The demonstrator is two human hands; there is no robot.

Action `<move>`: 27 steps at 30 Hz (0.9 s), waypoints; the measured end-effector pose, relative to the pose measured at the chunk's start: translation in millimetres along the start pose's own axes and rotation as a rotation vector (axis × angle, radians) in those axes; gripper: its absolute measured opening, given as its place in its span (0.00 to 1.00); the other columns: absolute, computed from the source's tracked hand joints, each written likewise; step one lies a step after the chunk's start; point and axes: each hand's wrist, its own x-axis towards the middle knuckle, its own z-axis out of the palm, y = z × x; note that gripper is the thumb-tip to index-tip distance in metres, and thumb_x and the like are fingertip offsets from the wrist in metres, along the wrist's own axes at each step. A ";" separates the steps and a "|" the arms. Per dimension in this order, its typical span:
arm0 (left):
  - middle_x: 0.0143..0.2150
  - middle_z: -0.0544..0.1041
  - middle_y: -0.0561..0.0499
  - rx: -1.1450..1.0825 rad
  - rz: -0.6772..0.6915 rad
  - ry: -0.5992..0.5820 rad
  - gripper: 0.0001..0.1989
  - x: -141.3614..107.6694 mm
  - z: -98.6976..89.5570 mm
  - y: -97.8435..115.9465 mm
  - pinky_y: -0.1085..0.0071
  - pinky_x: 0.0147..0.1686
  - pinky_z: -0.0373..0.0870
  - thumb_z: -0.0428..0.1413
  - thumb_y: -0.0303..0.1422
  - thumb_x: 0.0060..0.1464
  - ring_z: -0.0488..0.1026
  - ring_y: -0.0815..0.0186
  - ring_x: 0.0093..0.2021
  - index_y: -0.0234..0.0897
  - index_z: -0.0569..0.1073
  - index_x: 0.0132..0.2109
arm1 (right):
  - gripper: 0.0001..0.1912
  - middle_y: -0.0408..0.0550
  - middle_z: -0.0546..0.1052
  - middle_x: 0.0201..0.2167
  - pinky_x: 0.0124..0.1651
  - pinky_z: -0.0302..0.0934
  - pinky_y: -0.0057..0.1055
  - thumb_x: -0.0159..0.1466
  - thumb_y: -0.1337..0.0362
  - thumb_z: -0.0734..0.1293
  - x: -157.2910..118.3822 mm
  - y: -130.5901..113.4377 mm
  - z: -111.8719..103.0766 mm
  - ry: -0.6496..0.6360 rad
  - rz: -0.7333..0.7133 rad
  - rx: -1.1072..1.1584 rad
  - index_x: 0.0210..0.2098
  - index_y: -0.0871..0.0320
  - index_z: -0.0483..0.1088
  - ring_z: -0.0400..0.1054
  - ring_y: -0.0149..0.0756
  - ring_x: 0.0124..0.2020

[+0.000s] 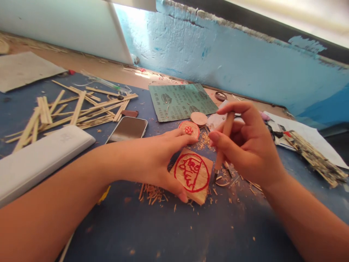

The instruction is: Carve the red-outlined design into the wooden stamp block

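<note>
A square wooden block (200, 196) lies on the dark blue tabletop, a red circle with an animal-like figure drawn on its upper face. My left hand (163, 160) grips the block from the left, thumb along the near edge and fingers at the far side. In my right hand (242, 145) is a wood carving knife (220, 156), held like a pen by its wooden handle. Its dark metal tip points down just right of the block. Behind the block sits a round wooden disc (188, 131) with a red flower drawn on it, and a plain disc (199, 118) beyond.
Wood shavings (154, 193) lie around the block. At left are a phone (129, 128), a long white case (49, 160) and many thin wooden sticks (79, 109). Green sandpaper sheet (185, 103) lies behind; rough bark-like wood (317, 156) rests on paper at right. A blue wall (231, 58) bounds the back.
</note>
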 end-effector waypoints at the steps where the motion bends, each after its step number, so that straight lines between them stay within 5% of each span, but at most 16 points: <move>1: 0.76 0.63 0.40 0.005 0.047 0.028 0.59 0.5 3.2 1.9 0.56 0.67 0.65 0.72 0.62 0.42 0.64 0.43 0.72 0.47 0.62 0.75 | 0.17 0.36 0.76 0.31 0.19 0.65 0.23 0.70 0.65 0.75 -2.9 0.0 -5.7 0.005 0.029 0.024 0.51 0.48 0.64 0.70 0.27 0.21; 3: 0.76 0.64 0.41 -0.007 0.115 0.035 0.53 3.0 9.6 5.7 0.56 0.70 0.61 0.71 0.60 0.47 0.63 0.45 0.73 0.46 0.65 0.74 | 0.19 0.36 0.78 0.31 0.19 0.66 0.23 0.66 0.64 0.79 -10.5 5.1 -17.3 -0.016 0.089 0.077 0.44 0.50 0.65 0.71 0.26 0.19; 6: 0.66 0.74 0.41 -0.029 0.138 -0.002 0.44 6.3 15.6 10.8 0.59 0.62 0.68 0.71 0.59 0.49 0.72 0.48 0.63 0.43 0.73 0.67 | 0.22 0.39 0.79 0.31 0.24 0.70 0.22 0.60 0.63 0.84 -23.1 17.4 -34.8 -0.074 0.216 0.086 0.35 0.54 0.66 0.76 0.28 0.23; 11: 0.59 0.78 0.48 0.028 0.032 -0.030 0.37 0.3 12.1 20.5 0.64 0.55 0.72 0.72 0.53 0.50 0.75 0.54 0.58 0.45 0.74 0.62 | 0.19 0.45 0.84 0.41 0.34 0.75 0.24 0.63 0.60 0.81 -38.7 24.8 -58.2 -0.225 0.381 0.004 0.35 0.55 0.67 0.83 0.34 0.34; 14: 0.62 0.77 0.50 0.081 -0.035 -0.030 0.39 -5.0 7.8 24.8 0.65 0.56 0.73 0.72 0.52 0.49 0.76 0.56 0.60 0.47 0.73 0.64 | 0.09 0.44 0.86 0.41 0.36 0.75 0.23 0.67 0.60 0.78 -43.7 22.7 -62.9 -0.314 0.268 -0.222 0.45 0.51 0.78 0.83 0.34 0.37; 20: 0.72 0.69 0.50 0.132 -0.043 -0.015 0.50 -9.6 5.8 21.6 0.66 0.65 0.70 0.73 0.54 0.47 0.73 0.56 0.66 0.52 0.66 0.73 | 0.23 0.40 0.86 0.54 0.49 0.78 0.26 0.73 0.67 0.65 -49.2 7.4 -51.4 -0.601 0.059 -0.523 0.64 0.43 0.76 0.84 0.35 0.49; 27: 0.70 0.72 0.48 0.108 -0.131 -0.090 0.48 -8.6 2.0 28.8 0.64 0.62 0.75 0.71 0.52 0.48 0.76 0.53 0.64 0.49 0.67 0.73 | 0.21 0.38 0.85 0.57 0.54 0.79 0.30 0.75 0.61 0.65 -54.5 0.6 -48.5 -0.610 -0.019 -0.594 0.64 0.40 0.77 0.84 0.36 0.53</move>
